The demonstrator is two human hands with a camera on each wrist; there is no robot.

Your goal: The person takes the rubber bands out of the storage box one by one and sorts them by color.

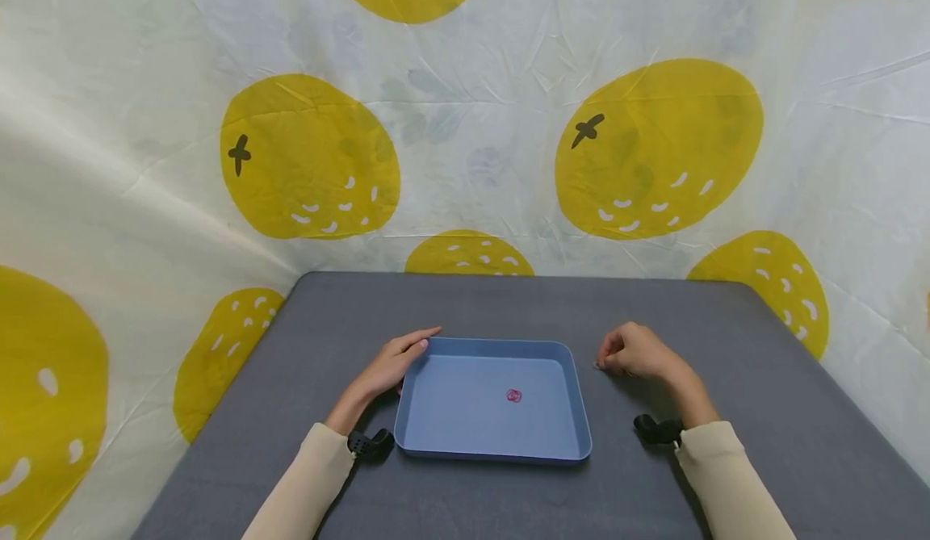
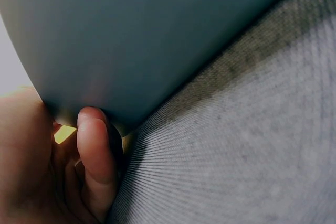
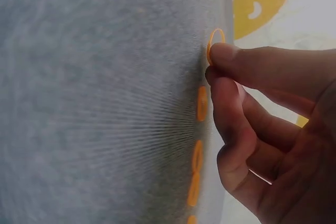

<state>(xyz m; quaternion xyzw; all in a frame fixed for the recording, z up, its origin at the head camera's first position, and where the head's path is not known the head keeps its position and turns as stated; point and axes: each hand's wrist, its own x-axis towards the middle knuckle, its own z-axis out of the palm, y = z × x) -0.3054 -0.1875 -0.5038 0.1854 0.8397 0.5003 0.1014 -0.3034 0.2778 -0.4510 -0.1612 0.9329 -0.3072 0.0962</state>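
Note:
A shallow blue tray [image 1: 465, 431] lies on the grey table, with a small tangle of reddish-pink rubber bands [image 1: 513, 395] inside, right of its middle. My left hand [image 1: 385, 369] holds the tray by its far left corner, thumb at the rim; a bent finger [image 2: 94, 140] shows against the tray's outer wall in the left wrist view. Just beyond the tray's right side, my right hand [image 1: 639, 353] pinches a thin orange rubber band [image 3: 211, 38] between thumb and fingertip. Several more orange rubber bands [image 3: 201, 103] lie in a row on the table beneath that hand.
The grey tabletop [image 1: 479, 504] spreads around the tray on all sides. Behind it hangs a white cloth [image 1: 479, 72] printed with yellow fruit, which also comes down along the left and right edges. Each wrist wears a black strap [image 1: 657, 429].

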